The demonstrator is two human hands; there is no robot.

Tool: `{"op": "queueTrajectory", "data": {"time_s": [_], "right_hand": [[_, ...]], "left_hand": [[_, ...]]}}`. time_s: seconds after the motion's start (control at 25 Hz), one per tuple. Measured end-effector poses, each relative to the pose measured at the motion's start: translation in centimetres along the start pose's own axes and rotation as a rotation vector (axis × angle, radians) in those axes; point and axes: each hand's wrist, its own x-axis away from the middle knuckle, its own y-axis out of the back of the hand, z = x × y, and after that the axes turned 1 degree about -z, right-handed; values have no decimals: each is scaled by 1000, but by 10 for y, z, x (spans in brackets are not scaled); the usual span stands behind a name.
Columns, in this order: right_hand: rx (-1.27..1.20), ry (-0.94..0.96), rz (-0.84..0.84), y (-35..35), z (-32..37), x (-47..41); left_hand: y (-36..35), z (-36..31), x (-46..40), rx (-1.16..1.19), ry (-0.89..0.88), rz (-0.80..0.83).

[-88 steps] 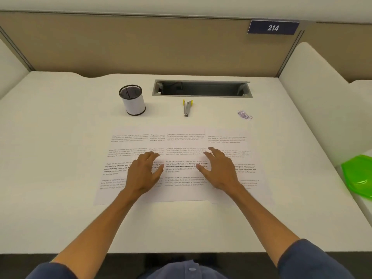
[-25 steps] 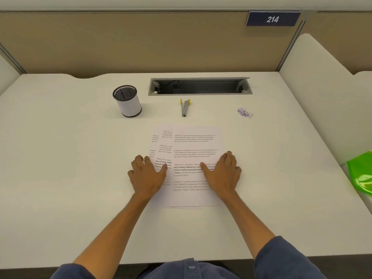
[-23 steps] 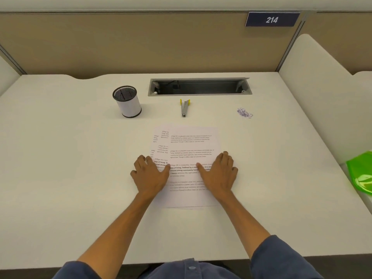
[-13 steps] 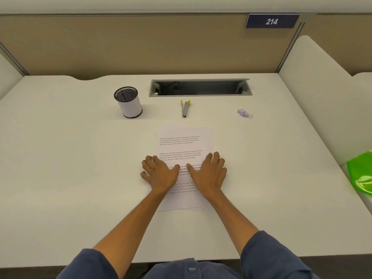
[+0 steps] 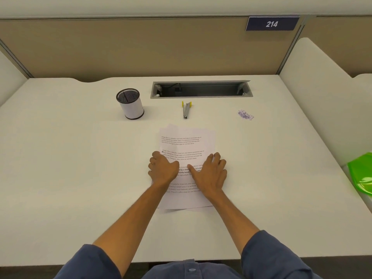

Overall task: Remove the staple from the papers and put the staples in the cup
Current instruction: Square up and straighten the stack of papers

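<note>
A pile of printed white papers (image 5: 187, 143) lies in the middle of the white desk (image 5: 70, 168), gathered into one loose stack. My left hand (image 5: 163, 171) rests on the stack's left edge with fingers curled, and my right hand (image 5: 210, 174) lies flat on its right side; both press on the paper. A white cup with a black mesh rim (image 5: 130, 103) stands upright at the back left. A grey staple remover with yellow tips (image 5: 186, 109) lies behind the papers. No staple is visible from here.
A small heap of purple paper clips (image 5: 245, 114) lies at the back right. An open grey cable tray (image 5: 201, 89) is set into the desk's rear. A green plastic item (image 5: 361, 174) sits at the right edge. White dividers flank the desk.
The sheets, spread wide before, have been swept together into one narrow stack. Both hands have moved inward with them and now sit close together on it.
</note>
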Motion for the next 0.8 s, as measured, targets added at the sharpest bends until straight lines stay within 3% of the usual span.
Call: {"op": "queueTrajectory", "data": {"time_s": [0.2,0.44,0.6,0.8], "right_hand": [[2,8,-5,0,-1,1],[-2,18,0,0,-4,1],[-38,15,13,2,-7,-2],[-254,0,8,9,-20,-11]], "left_hand": [[6,6,-14,28,74,17],[19,12,-26,442,77,113],[32,13,-35,529,98,341],[44,15,-33,436,-57,494]]}}
